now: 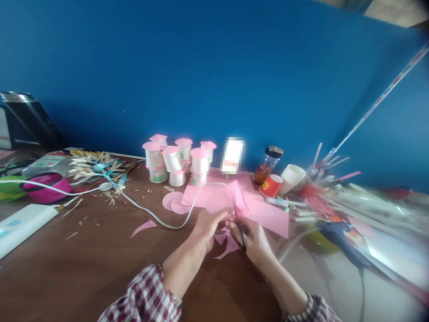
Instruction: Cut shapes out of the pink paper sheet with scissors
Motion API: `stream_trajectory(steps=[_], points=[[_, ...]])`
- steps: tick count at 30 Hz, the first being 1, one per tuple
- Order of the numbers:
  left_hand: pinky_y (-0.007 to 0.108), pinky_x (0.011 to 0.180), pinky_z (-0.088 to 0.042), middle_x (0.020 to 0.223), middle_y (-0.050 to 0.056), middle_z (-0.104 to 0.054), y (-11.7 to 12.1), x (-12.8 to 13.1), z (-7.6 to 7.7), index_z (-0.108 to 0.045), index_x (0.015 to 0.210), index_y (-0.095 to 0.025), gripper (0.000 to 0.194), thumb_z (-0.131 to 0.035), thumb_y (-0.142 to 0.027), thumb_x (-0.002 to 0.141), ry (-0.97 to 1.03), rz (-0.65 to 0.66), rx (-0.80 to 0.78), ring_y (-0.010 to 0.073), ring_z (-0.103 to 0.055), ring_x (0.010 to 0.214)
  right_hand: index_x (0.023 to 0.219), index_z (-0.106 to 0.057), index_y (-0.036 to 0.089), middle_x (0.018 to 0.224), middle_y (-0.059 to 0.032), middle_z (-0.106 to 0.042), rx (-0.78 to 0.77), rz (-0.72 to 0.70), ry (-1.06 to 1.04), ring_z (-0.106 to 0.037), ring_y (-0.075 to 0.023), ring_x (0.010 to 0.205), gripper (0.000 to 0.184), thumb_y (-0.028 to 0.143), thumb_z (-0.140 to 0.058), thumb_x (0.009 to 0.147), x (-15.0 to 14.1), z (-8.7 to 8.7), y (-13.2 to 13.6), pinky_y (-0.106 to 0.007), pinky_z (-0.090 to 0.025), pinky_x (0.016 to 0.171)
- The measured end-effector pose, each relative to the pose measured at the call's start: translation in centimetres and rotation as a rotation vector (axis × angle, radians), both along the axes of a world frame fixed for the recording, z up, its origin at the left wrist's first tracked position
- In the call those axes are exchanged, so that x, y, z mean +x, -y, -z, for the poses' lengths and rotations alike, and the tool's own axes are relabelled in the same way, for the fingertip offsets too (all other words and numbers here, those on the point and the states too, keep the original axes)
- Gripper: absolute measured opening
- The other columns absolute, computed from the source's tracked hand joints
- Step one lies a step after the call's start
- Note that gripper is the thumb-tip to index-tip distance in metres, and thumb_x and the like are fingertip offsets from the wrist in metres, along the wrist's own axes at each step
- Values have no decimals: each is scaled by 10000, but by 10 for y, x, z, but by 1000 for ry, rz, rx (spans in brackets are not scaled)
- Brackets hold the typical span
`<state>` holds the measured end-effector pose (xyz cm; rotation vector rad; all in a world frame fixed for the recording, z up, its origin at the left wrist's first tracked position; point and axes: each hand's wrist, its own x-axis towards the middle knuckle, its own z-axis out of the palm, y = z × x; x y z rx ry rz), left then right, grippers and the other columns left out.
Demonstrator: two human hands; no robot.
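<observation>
Pink paper (219, 202) is held up near the middle of the table (100, 273), above a larger pink sheet (273, 217) lying flat. The person's left hand (212, 227), fingers curled, pinches the paper's near edge between thumb and fingers. The right hand (254, 236) is closed around the dark handles of the scissors (242, 239), whose blades point away from the person and lie against the paper; how wide they are spread is hard to tell. Pink scraps (231, 248) lie just below the hands, and two pink circles (170, 201) overlap to the left of the sheet. Behind these stand white cups (199, 165) in stacks, topped with pink pieces. A blurred-out bright screen (233, 155) is upright beyond the sheet. To its right are a dark-lidded jar (268, 166), a red cup (272, 185) and a tilted white cup (292, 178). A white cable (144, 209) loops across from the left. Checked sleeves (147, 290) cover the person's arms, and a blue wall (201, 67) rises behind.
</observation>
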<state>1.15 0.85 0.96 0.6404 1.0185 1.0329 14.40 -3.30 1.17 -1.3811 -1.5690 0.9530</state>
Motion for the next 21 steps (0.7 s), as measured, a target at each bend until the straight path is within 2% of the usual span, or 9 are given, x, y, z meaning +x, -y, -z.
stream_trajectory(steps=[6, 14, 18, 21], points=[[287, 536, -455, 710, 115, -659, 0, -1, -5, -695, 819, -60, 401, -767, -357, 561, -79, 7, 21, 148, -561, 557, 739, -622, 117, 521, 35, -453, -23, -3, -24, -391, -91, 475, 226, 336, -654, 780, 2, 5, -1, -199, -297, 438], [303, 516, -461, 646, 107, -655, -6, 3, 3, -704, 770, -68, 415, -800, -347, 478, -111, 4, -18, 167, -572, 530, 869, -649, 97, 575, 18, -503, -72, -45, -163, -400, -87, 489, 296, 378, -663, 777, 3, 2, -1, -200, -301, 441], [313, 532, -474, 708, 127, -674, -6, 4, 3, -697, 781, -80, 397, -785, -349, 502, -91, -4, -18, 214, -620, 608, 879, -642, 106, 550, 29, -498, -99, -70, -201, -419, -89, 483, 322, 408, -671, 770, 5, 5, -2, -196, -317, 440], [303, 517, -470, 711, 122, -670, -3, 3, -2, -688, 771, -85, 365, -764, -362, 547, -65, -27, 3, 217, -622, 616, 828, -621, 114, 511, 38, -487, -136, -85, -217, -433, -88, 449, 319, 424, -667, 771, 4, 6, -3, -195, -335, 423]])
